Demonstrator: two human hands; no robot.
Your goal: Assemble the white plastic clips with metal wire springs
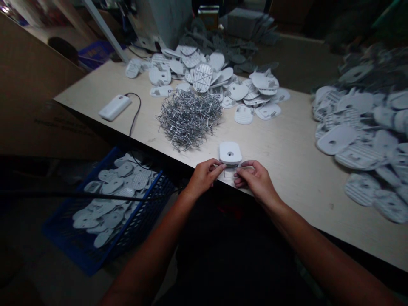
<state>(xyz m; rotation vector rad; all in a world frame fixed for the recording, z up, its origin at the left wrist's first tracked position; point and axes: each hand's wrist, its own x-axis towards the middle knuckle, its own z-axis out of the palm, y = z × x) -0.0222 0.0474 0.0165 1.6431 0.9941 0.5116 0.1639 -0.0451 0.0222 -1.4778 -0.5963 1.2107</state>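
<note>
A white rounded plastic plate point(230, 152) with a hole in its middle lies at the front edge of the table, just beyond my fingertips. Between my hands, a thin bent metal wire point(227, 173) shows at the plate's near side. My left hand point(207, 175) is closed in a pinch at the plate's near left corner, by the wire's left end. On the other side, my right hand point(255, 177) pinches the wire's right end, thumb and fingers together. The fingertips partly hide where wire and plate meet.
A tangled heap of bent wires point(191, 119) lies beyond my left hand. White plates are piled at the back point(204, 76) and right point(357, 127). A power bank point(115, 107) with a cable sits left. Below, a blue crate point(149, 193) holds more plates.
</note>
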